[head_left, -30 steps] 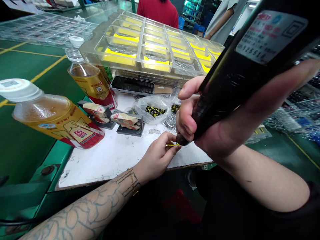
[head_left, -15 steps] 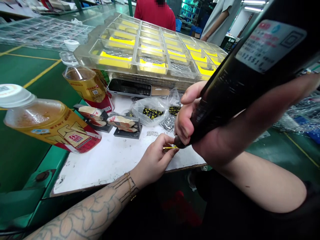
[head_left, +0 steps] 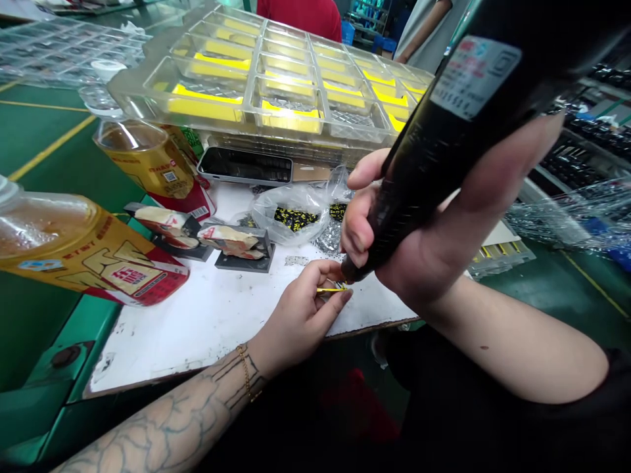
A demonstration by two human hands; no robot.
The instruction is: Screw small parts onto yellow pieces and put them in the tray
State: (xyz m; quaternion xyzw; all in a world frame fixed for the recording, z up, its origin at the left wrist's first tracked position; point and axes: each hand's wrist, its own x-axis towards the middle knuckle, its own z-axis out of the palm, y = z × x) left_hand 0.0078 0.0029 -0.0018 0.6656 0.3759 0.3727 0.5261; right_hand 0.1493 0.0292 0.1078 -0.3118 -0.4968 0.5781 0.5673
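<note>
Far left, on a green workbench, an amber drink bottle with a yellow-and-red label, and just beyond it a second, similar bottle. Next along, two paper-wrapped items on dark blocks, at the edge of a scuffed white work board. Behind them, a clear plastic tray with yellow-lined compartments, a phone, and a clear plastic bag of black-and-yellow pieces. Farther back, a person in a red shirt.

Mid-frame, a tattooed forearm with a gold chain bracelet leading to the left hand. Its thumb and forefinger pinch a thin yellow strip just above the board, the other fingers curled beneath.

Right of that, the right hand, fingers curled tightly and pressed together around a black handheld tool with a printed sticker. The tool's dark tip sits just beside the strip's right end. Far right, a heap of clear plastic wrap.
</note>
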